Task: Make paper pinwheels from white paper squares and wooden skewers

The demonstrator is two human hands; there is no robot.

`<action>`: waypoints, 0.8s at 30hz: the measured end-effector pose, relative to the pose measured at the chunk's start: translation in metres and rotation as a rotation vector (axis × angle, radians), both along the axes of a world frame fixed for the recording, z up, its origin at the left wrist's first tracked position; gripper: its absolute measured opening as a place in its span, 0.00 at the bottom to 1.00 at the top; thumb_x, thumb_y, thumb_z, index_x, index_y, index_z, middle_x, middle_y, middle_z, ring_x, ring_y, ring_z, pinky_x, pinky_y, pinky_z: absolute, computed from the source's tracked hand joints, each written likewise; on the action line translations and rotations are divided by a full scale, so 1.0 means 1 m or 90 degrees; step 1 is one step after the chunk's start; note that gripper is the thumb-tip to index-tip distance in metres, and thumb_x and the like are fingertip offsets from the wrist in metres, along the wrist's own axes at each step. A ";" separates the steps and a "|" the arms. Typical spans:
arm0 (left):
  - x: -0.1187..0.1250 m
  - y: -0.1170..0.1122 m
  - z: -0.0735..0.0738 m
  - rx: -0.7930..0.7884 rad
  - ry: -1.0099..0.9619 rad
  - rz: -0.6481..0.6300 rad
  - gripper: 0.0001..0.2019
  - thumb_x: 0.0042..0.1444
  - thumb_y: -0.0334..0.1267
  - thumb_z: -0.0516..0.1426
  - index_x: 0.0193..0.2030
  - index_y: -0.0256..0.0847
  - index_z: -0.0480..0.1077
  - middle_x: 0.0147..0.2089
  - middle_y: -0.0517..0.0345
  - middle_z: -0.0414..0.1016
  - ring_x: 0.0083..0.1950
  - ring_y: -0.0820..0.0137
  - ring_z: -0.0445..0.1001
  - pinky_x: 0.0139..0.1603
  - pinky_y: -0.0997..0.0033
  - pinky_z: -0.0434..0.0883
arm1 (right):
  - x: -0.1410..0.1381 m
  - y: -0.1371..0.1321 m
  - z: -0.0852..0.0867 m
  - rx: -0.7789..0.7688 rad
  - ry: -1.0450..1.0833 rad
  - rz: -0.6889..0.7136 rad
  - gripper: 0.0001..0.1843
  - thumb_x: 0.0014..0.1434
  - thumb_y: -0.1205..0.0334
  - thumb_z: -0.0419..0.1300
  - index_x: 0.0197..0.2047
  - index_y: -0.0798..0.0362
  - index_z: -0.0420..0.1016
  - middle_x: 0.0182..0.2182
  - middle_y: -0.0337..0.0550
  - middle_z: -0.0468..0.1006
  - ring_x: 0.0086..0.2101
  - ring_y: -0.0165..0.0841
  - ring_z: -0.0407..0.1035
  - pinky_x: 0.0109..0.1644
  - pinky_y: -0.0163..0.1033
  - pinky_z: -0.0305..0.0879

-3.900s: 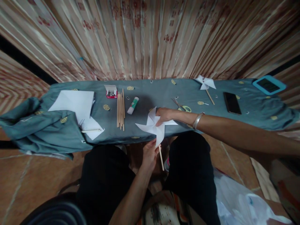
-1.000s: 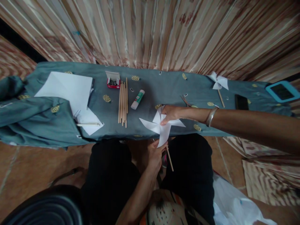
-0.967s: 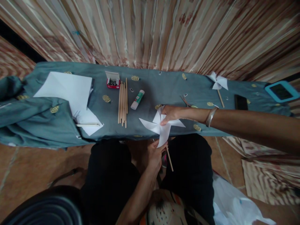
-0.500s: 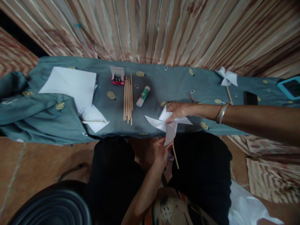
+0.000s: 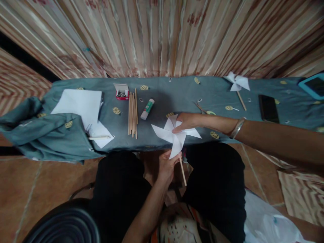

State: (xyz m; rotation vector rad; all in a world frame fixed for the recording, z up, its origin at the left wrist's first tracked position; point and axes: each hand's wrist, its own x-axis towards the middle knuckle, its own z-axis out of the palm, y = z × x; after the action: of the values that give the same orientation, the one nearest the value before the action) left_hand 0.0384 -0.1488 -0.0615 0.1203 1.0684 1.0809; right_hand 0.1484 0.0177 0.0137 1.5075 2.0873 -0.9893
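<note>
A white paper pinwheel [image 5: 174,136] hangs over the near edge of the table covered in blue-grey cloth [image 5: 177,94]. My right hand [image 5: 186,121] pinches its centre from above, fingers pressed together on the paper. Below the table edge, my left hand [image 5: 167,165] is closed round the pinwheel's wooden stick [image 5: 182,171], which slants down between my knees. The hub itself is hidden under my right fingers.
On the cloth lie a bundle of wooden sticks [image 5: 132,113], a glue stick [image 5: 147,109], a red box of pins [image 5: 122,92], white paper sheets [image 5: 81,106], scissors [image 5: 204,110], a finished pinwheel [image 5: 236,84], a black phone [image 5: 268,108] and a blue-cased tablet [image 5: 314,86]. A curtain hangs behind.
Both hands keep the same hold on the pinwheel and its stick. The view has shifted slightly; the objects on the table have not moved.
</note>
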 end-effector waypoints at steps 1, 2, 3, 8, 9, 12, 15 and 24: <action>-0.001 0.000 0.002 0.005 0.003 -0.006 0.17 0.25 0.38 0.74 0.25 0.35 0.79 0.23 0.59 0.76 0.25 0.77 0.69 0.31 0.75 0.67 | 0.003 0.000 0.003 -0.005 0.006 -0.018 0.20 0.53 0.44 0.64 0.35 0.53 0.81 0.32 0.42 0.80 0.32 0.34 0.71 0.33 0.35 0.62; -0.001 0.001 0.004 0.008 0.006 -0.010 0.17 0.24 0.38 0.74 0.24 0.35 0.79 0.23 0.59 0.76 0.25 0.77 0.70 0.31 0.75 0.67 | 0.007 0.000 0.006 -0.010 0.013 -0.039 0.22 0.54 0.42 0.63 0.31 0.54 0.80 0.29 0.41 0.79 0.29 0.33 0.70 0.31 0.35 0.59; -0.002 0.002 0.006 0.008 0.009 -0.012 0.17 0.24 0.38 0.74 0.24 0.35 0.79 0.23 0.59 0.76 0.25 0.77 0.70 0.31 0.76 0.67 | 0.011 -0.001 0.009 -0.008 0.021 -0.060 0.25 0.55 0.39 0.61 0.27 0.54 0.78 0.26 0.41 0.77 0.26 0.31 0.67 0.28 0.35 0.56; -0.006 0.012 0.019 0.012 0.018 0.013 0.18 0.20 0.36 0.75 0.23 0.36 0.78 0.23 0.61 0.77 0.24 0.77 0.71 0.31 0.76 0.67 | 0.029 -0.006 0.018 0.181 0.110 -0.156 0.32 0.55 0.31 0.55 0.19 0.52 0.73 0.15 0.37 0.67 0.19 0.28 0.59 0.25 0.36 0.48; -0.007 0.016 0.022 0.019 0.022 0.019 0.18 0.20 0.36 0.75 0.23 0.37 0.78 0.23 0.61 0.77 0.24 0.77 0.70 0.31 0.76 0.67 | 0.033 -0.007 0.019 0.246 0.134 -0.183 0.32 0.56 0.32 0.54 0.19 0.52 0.73 0.15 0.37 0.67 0.20 0.28 0.60 0.26 0.36 0.48; -0.008 0.032 0.035 0.052 0.047 0.026 0.16 0.22 0.35 0.74 0.23 0.36 0.79 0.22 0.62 0.76 0.24 0.78 0.69 0.30 0.76 0.65 | 0.041 -0.013 0.020 0.447 0.247 -0.287 0.29 0.62 0.38 0.51 0.27 0.53 0.77 0.20 0.39 0.73 0.23 0.30 0.64 0.29 0.36 0.51; -0.013 0.057 0.048 0.092 0.060 0.037 0.17 0.22 0.34 0.74 0.24 0.36 0.79 0.24 0.60 0.78 0.25 0.76 0.71 0.32 0.75 0.66 | 0.047 -0.016 0.016 0.583 0.348 -0.381 0.24 0.64 0.44 0.50 0.34 0.53 0.79 0.27 0.43 0.78 0.28 0.34 0.69 0.33 0.37 0.56; -0.037 0.147 0.079 0.222 0.124 0.068 0.19 0.24 0.29 0.74 0.28 0.37 0.80 0.30 0.58 0.82 0.36 0.70 0.78 0.46 0.71 0.70 | 0.012 -0.023 -0.039 0.139 0.664 -0.399 0.23 0.57 0.40 0.55 0.34 0.51 0.78 0.32 0.45 0.81 0.32 0.37 0.74 0.33 0.38 0.64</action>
State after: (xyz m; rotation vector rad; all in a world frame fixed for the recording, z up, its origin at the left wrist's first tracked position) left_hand 0.0016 -0.0015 0.0170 0.4591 1.0584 1.3673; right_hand 0.1603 -0.0056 -0.0253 2.1029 2.4129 -2.2142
